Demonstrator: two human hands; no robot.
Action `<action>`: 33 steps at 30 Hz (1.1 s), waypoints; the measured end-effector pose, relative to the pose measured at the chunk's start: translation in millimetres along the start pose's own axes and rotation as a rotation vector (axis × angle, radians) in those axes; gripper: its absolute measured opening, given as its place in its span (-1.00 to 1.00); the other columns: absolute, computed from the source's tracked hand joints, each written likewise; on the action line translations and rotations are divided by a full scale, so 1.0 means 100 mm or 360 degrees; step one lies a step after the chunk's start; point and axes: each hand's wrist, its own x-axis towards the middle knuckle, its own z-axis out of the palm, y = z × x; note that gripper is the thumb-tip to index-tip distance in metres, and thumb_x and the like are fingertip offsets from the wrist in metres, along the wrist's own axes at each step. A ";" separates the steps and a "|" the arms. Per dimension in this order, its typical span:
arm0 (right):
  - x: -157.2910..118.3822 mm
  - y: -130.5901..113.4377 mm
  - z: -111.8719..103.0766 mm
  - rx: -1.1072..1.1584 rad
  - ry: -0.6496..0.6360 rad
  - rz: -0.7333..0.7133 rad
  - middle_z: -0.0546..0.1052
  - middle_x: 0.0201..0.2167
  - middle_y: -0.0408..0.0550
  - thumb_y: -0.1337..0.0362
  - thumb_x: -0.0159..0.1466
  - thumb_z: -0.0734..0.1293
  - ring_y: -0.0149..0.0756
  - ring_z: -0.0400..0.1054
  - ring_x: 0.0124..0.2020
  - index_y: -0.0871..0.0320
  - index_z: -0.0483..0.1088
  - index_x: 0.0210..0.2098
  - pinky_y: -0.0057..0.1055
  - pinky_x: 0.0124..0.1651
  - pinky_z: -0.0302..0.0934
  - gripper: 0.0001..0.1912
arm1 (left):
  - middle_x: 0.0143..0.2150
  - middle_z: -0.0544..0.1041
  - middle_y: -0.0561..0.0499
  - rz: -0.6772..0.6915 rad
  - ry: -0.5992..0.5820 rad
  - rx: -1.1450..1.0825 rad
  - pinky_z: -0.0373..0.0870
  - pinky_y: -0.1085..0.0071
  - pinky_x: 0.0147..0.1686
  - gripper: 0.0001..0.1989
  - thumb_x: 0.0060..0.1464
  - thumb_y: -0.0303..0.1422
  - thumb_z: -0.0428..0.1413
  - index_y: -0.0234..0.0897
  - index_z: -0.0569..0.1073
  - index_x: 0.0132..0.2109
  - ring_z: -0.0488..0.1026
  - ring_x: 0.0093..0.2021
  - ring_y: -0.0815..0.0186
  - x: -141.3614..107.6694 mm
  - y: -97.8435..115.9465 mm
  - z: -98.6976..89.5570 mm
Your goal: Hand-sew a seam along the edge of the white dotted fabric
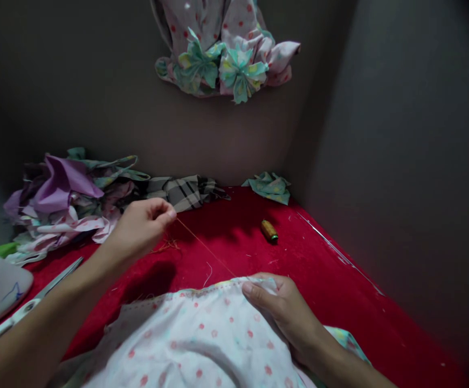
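Note:
My left hand (147, 221) is raised over the red surface, thumb and forefinger pinched on an orange sewing thread (204, 246). The thread runs taut down to the edge of a white fabric piece with red dots (202, 334). A needle, if there is one, cannot be made out in my fingertips. My right hand (278, 302) grips the fabric's upper edge at its right end, thumb on top and fingers behind. Stitches show along that edge. Beyond my right hand lies a thread spool (269, 231), golden brown with a green end.
Scissors (36, 302) and a white rounded object (0, 288) lie at the left. Fabric scraps (64, 188) are heaped behind them, with a green scrap (269, 187) at the back. A thin metal rod (339, 252) lies along the right wall. Dotted fabric with green bows (238, 70) hangs above.

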 end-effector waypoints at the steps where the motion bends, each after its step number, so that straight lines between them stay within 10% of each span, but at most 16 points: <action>1: 0.00 -0.01 0.00 -0.0031 0.0022 0.0001 0.25 -0.68 -0.21 0.14 -0.07 0.35 -0.47 0.10 -0.62 0.25 0.27 -0.58 -0.53 -0.58 -0.02 -0.72 | -0.68 0.17 0.18 0.0022 -0.0063 0.0023 -0.05 0.56 -0.67 -0.90 -0.16 -0.37 0.06 -0.31 0.33 -0.42 0.07 -0.68 0.52 -0.05 0.00 0.06; 7: 0.06 0.00 -0.09 -0.0223 0.0087 -0.0013 0.17 -0.72 -0.26 0.18 -0.09 0.34 -0.52 0.00 -0.67 0.21 0.19 -0.63 -0.54 -0.62 -0.11 -0.73 | -0.65 0.29 0.13 -0.0432 -0.1047 -0.0745 0.12 0.56 -0.74 -0.86 -0.09 -0.32 -0.02 -0.32 0.27 -0.38 0.24 -0.73 0.46 -0.59 -0.12 0.71; 11: 0.13 0.05 -0.18 -0.0212 0.0055 0.0095 0.19 -0.74 -0.25 0.16 -0.12 0.34 -0.53 -0.01 -0.70 0.22 0.22 -0.64 -0.53 -0.64 -0.15 -0.73 | -0.65 0.31 0.08 -0.0487 -0.0895 -0.0882 0.13 0.57 -0.73 -0.84 -0.10 -0.33 0.01 -0.37 0.32 -0.41 0.26 -0.70 0.46 -0.72 -0.32 0.97; 17: 0.13 0.04 -0.19 -0.0182 0.0079 0.0029 0.23 -0.72 -0.23 0.18 -0.10 0.35 -0.51 0.04 -0.67 0.24 0.28 -0.61 -0.54 -0.60 -0.09 -0.76 | -0.50 0.35 0.01 0.0011 -0.0637 -0.0550 0.16 0.55 -0.56 -0.90 -0.15 -0.48 0.08 -0.37 0.48 -0.51 0.26 -0.52 0.46 -0.68 -0.38 0.91; 33: 0.10 0.01 -0.19 -0.0205 0.0064 -0.0001 0.36 -0.66 -0.14 0.19 -0.07 0.35 -0.45 0.15 -0.63 0.29 0.37 -0.52 -0.53 -0.59 0.00 -0.76 | -0.58 0.37 0.04 0.0172 -0.0675 -0.0112 0.12 0.53 -0.54 -0.79 -0.10 -0.51 -0.01 -0.31 0.53 -0.49 0.27 -0.53 0.41 -0.70 -0.32 0.87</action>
